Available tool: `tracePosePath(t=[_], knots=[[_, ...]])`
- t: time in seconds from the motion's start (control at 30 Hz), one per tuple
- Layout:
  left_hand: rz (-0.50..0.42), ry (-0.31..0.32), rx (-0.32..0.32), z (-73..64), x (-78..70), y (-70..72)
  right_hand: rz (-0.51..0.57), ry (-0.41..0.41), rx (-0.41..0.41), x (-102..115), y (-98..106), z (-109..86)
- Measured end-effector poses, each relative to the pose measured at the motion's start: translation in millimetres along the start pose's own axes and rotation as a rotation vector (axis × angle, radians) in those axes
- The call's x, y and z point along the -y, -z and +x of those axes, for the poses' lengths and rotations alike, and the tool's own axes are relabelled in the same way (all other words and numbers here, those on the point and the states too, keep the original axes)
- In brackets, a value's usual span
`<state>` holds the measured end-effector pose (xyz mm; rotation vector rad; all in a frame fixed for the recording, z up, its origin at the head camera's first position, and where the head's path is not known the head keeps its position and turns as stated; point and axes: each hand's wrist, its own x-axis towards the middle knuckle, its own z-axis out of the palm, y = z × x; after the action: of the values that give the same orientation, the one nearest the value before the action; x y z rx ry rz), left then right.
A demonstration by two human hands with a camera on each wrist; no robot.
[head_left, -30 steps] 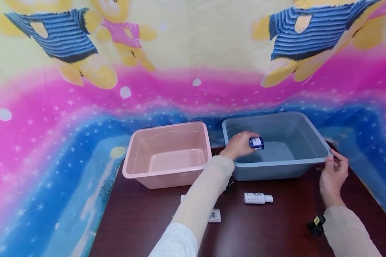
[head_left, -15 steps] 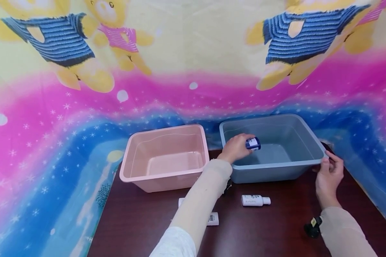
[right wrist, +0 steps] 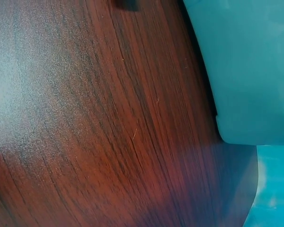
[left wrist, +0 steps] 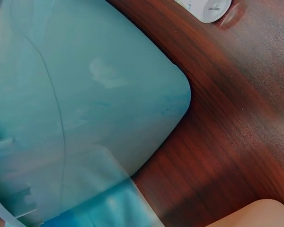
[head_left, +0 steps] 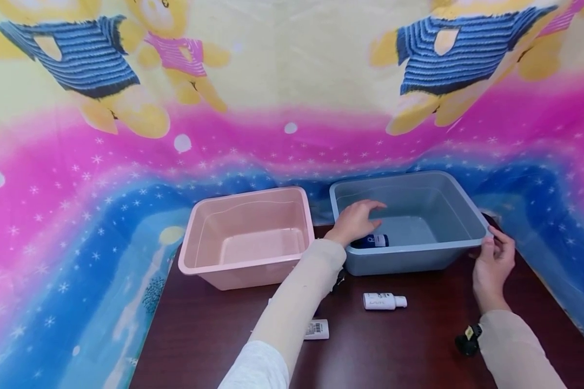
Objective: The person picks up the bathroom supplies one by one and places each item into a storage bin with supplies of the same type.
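Note:
My left hand reaches over the near left corner of the grey-blue plastic bin, thumb and fingers spread apart with nothing between them. Just below the hand, a dark blue bottle with a white label lies inside the bin, partly hidden by the near rim. At the bin's right corner, my right hand holds the rim between thumb and fingers. The left wrist view looks down on the bin's outer wall; in the right wrist view the same bin's wall fills the upper right.
To the left stands a pink bin with nothing in it. A white bottle lies on the dark wooden table before the grey-blue bin. Another white container is partly behind my left forearm. A patterned cloth hangs behind.
My left hand has let go of the blue bottle, which now lies lower, inside the bin near its front left. The right hand stays at the bin's corner.

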<state>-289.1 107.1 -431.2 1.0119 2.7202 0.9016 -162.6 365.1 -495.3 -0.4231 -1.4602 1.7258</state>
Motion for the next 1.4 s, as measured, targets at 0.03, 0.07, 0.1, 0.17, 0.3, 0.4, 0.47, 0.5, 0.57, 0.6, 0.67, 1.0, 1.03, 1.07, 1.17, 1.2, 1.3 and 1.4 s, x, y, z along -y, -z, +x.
tracePosePath(t=[0.03,0.07,0.1,0.17,0.3,0.4,0.47,0.5,0.57,0.6,0.67,1.0,1.03,1.07,1.17,1.2,1.3,1.4], knots=[[-0.003,-0.010,-0.008,-0.1,0.2,0.3,0.005,0.004,0.000,0.0,-0.5,0.0],[-0.009,-0.021,-0.017,-0.5,0.4,0.7,0.010,0.005,0.000,0.1,-0.8,-0.1],[-0.013,-0.031,-0.025,-0.9,0.7,1.0,0.009,0.005,0.000,0.0,-1.0,-0.1],[-0.020,-0.049,-0.035,-1.9,1.5,1.5,-0.004,0.005,-0.004,0.0,-1.1,-0.1],[-0.026,-0.081,-0.038,-5.4,1.6,4.3,-0.028,-0.009,-0.008,-2.3,0.9,1.2],[-0.019,-0.108,-0.046,-8.9,0.1,8.0,-0.037,-0.020,-0.002,-7.9,3.1,4.8],[-0.013,-0.122,-0.052,-10.7,-2.2,9.7,-0.045,-0.023,0.000,-11.6,5.1,7.8],[-0.004,-0.126,-0.056,-11.6,-3.5,10.4,-0.039,-0.025,0.001,-12.8,5.7,8.7],[0.008,-0.135,-0.062,-14.3,-6.0,11.9,-0.038,-0.027,0.003,-11.7,5.3,8.4],[0.014,-0.139,-0.067,-15.9,-7.3,12.6,-0.034,-0.028,0.003,-9.9,4.5,7.2],[0.025,-0.152,-0.084,-19.8,-9.4,13.7,-0.035,-0.024,0.007,-4.5,2.5,3.8],[0.016,-0.293,-0.206,-46.2,-22.1,19.3,0.030,0.012,-0.016,-12.3,2.7,7.5],[0.018,-0.312,-0.215,-48.7,-24.6,20.2,0.035,0.012,-0.021,-14.6,3.2,9.0],[0.021,-0.330,-0.223,-51.3,-27.1,21.1,0.035,0.013,-0.025,-16.6,3.6,10.1],[0.020,-0.387,-0.243,-59.4,-34.6,23.6,0.035,0.014,-0.032,-20.2,4.0,11.6],[0.025,-0.403,-0.248,-62.2,-37.1,24.1,0.036,0.015,-0.032,-21.0,3.8,11.8],[0.030,-0.452,-0.256,-71.4,-43.7,25.2,0.021,0.018,-0.033,-22.5,3.9,11.7],[0.030,-0.495,-0.246,-80.8,-48.5,25.5,0.011,0.012,-0.033,-22.5,4.2,11.4]])
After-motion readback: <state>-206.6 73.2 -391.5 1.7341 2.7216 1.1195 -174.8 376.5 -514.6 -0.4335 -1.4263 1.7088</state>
